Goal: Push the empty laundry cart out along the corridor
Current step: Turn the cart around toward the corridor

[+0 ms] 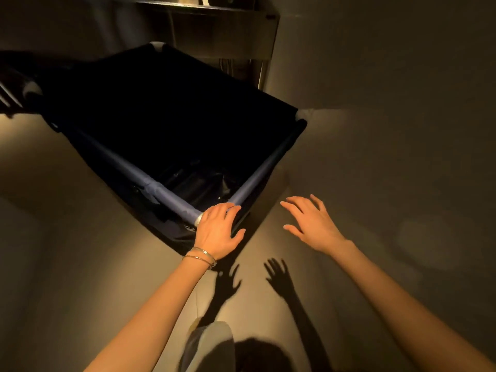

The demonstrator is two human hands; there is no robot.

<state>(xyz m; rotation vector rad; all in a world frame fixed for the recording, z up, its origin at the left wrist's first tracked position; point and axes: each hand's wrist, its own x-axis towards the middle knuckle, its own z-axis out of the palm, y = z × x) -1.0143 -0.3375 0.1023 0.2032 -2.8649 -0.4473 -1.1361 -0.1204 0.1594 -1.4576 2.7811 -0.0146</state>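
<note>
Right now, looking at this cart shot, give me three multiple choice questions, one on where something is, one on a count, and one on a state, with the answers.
1. Where does the left hand rest?
A. On the near corner of the laundry cart
B. On the metal shelf unit
C. Flat on the floor

2. How many bangles show on the left wrist?
A. None
B. Two
C. Five

3. What is the right hand doing?
A. Gripping the cart's rim
B. Holding a folded towel
C. Open in the air, touching nothing

Answers:
1. A, the palm lies over the corner where the two blue-covered rails meet.
2. B, two thin metal bands cross the wrist.
3. C, its fingers are spread beside the cart, clear of the rim, and its shadow falls on the floor.
</note>
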